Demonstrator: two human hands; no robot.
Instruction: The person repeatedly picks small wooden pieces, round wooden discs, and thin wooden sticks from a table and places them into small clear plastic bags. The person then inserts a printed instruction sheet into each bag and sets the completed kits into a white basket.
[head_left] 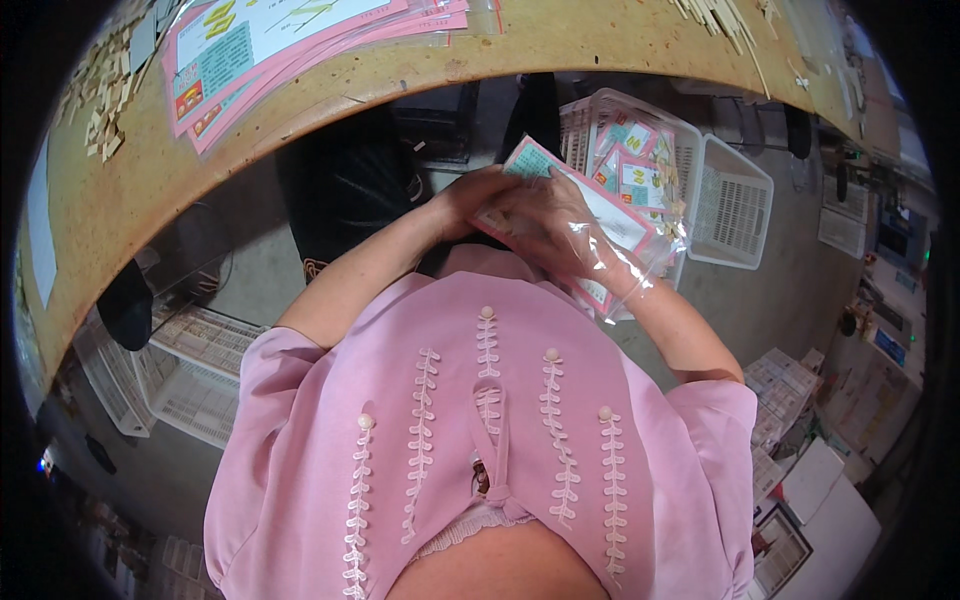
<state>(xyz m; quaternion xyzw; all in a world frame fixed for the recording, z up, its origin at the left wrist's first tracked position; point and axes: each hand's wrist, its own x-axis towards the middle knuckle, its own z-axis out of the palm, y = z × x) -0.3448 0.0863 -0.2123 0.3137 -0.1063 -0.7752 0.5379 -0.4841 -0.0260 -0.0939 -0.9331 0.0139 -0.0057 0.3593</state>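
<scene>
In front of my lap I hold a clear plastic packet (612, 225) with a pink-edged printed card inside, slanting down to the right. My left hand (478, 193) is closed round its upper left edge. My right hand (556, 222) is closed on it across the middle, with shiny film lying over the wrist. Whether that hand is inside the packet or beneath loose film, I cannot tell. Several fingers of both hands are hidden by each other and by the card.
A white plastic basket (603, 103) of similar packets stands beyond my right hand, another basket (732, 205) beside it. On the curved wooden table (400, 95) ahead lie a stack of pink-edged packets (250, 65) and small wooden pieces (103, 125). More white baskets (190, 370) stand at left.
</scene>
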